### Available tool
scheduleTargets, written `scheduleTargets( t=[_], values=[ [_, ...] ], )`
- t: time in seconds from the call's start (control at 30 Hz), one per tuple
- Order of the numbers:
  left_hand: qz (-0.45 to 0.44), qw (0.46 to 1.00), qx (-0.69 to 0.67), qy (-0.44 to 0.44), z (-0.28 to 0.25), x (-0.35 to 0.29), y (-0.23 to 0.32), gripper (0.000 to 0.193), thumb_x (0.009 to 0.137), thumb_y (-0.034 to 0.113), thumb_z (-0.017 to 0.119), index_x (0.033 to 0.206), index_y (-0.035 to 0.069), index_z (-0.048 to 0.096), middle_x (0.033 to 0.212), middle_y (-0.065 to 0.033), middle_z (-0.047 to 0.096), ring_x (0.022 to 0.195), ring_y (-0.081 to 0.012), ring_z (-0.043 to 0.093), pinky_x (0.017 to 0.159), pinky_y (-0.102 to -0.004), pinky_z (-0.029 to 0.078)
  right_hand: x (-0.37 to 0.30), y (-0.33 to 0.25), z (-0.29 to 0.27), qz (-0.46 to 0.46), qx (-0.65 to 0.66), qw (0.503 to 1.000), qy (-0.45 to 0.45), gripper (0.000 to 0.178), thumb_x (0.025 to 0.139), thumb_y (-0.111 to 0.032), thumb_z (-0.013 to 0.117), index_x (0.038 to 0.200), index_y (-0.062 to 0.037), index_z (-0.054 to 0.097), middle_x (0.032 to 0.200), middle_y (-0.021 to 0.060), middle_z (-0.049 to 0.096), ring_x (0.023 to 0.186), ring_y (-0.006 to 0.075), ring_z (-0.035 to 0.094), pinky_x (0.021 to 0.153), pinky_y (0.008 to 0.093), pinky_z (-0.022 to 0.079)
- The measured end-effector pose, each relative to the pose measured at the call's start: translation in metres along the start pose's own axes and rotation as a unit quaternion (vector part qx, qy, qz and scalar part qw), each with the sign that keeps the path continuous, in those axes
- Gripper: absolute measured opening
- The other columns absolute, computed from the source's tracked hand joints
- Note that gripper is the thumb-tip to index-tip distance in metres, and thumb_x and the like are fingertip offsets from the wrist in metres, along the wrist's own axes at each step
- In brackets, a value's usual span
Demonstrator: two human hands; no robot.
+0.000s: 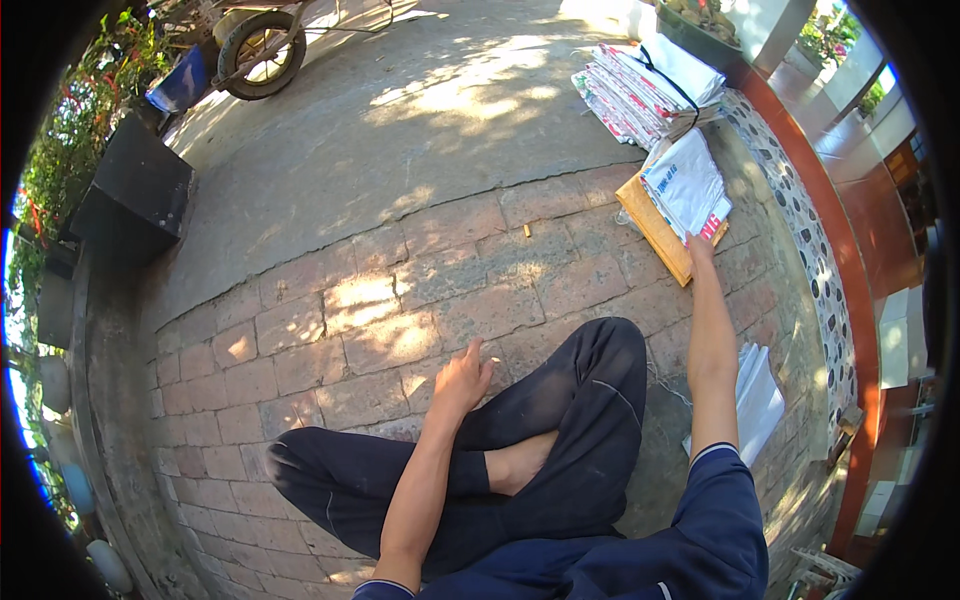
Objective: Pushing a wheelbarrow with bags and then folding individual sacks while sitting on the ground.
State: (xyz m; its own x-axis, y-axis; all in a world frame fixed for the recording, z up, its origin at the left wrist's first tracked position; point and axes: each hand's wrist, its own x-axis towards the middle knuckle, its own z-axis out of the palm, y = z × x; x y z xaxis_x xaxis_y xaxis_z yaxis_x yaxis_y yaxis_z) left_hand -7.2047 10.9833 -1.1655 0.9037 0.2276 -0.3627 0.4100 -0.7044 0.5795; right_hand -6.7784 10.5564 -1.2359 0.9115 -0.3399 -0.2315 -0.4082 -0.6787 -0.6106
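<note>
My right arm stretches forward to the right, and my right hand (700, 250) is closed at the near edge of a folded white sack (685, 180) with blue and red print. That sack lies on top of a folded yellow sack (655, 232) on the bricks. The tips of my right fingers are small and partly hidden. Above my crossed legs, my left hand (463, 381) is empty, its fingers loosely apart. Just beyond the folded sacks sits a thick bundle of white printed sacks (640, 95), bound with a black strap.
White folded sheeting (757, 400) lies beside my right forearm. A pebbled strip (800, 250) and red-edged step run along the right. Dark planter (135, 190) and plants stand at the left, a wheelbarrow wheel (262, 55) at the far left. A small yellowish piece (527, 230) lies on the bricks.
</note>
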Motion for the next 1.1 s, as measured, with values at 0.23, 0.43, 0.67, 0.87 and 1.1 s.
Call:
scheduleTargets(
  t=[0.23,0.43,0.67,0.87,1.1],
  values=[
    [0.021,1.000,-0.012,0.013,0.007,0.006,0.010,0.056,0.086,0.032,0.052,0.133,0.007,0.031,0.087,-0.0157,0.066,0.084,-0.0364,0.062,0.072,-0.0460,0.048,0.016,-0.020,-0.029,0.059,0.666,0.743,0.010,0.021,0.076,0.001,0.064,0.095,0.0003,0.057,0.092,0.0098,0.058,0.085,0.0187,0.059,0.072,0.0247,0.051],
    [0.021,0.986,-0.133,0.096,-0.026,-0.015,-0.007,0.060,0.086,0.027,0.052,0.136,0.006,0.026,0.099,-0.0211,0.060,0.091,-0.0384,0.059,0.078,-0.0448,0.047,-0.180,-0.162,0.041,-0.059,0.577,0.787,-0.209,0.018,0.073,-0.001,0.058,0.092,0.0001,0.056,0.090,0.0067,0.058,0.076,0.0148,0.057,0.064,0.0255,0.049],
    [0.153,0.943,0.049,0.290,-0.122,-0.039,-0.011,0.086,0.077,0.040,0.065,0.141,0.008,0.017,0.132,-0.0220,0.033,0.118,-0.0376,0.039,0.092,-0.0451,0.037,-0.390,-0.219,0.093,-0.158,0.392,0.818,-0.390,0.007,0.070,-0.002,0.053,0.072,0.0018,0.059,0.070,0.0019,0.058,0.059,0.0092,0.054,0.055,0.0231,0.042],
    [0.105,0.913,0.168,0.356,-0.115,-0.037,-0.045,0.077,0.077,0.041,0.066,0.138,0.010,0.030,0.129,-0.0228,0.038,0.115,-0.0387,0.042,0.091,-0.0474,0.037,-0.420,-0.169,0.133,-0.210,0.271,0.767,-0.542,0.016,0.068,-0.001,0.051,0.078,0.0036,0.063,0.074,0.0058,0.062,0.065,0.0122,0.058,0.061,0.0235,0.046],
    [-0.011,0.914,-0.117,0.389,-0.129,-0.036,-0.063,0.015,0.080,0.013,0.057,0.083,-0.002,0.057,0.073,-0.0202,0.057,0.067,-0.0346,0.057,0.058,-0.0425,0.043,-0.403,-0.183,0.122,-0.114,0.220,0.855,-0.456,0.012,0.070,-0.005,0.052,0.074,0.0021,0.061,0.068,0.0040,0.060,0.065,0.0120,0.057,0.064,0.0242,0.045]
  ],
)
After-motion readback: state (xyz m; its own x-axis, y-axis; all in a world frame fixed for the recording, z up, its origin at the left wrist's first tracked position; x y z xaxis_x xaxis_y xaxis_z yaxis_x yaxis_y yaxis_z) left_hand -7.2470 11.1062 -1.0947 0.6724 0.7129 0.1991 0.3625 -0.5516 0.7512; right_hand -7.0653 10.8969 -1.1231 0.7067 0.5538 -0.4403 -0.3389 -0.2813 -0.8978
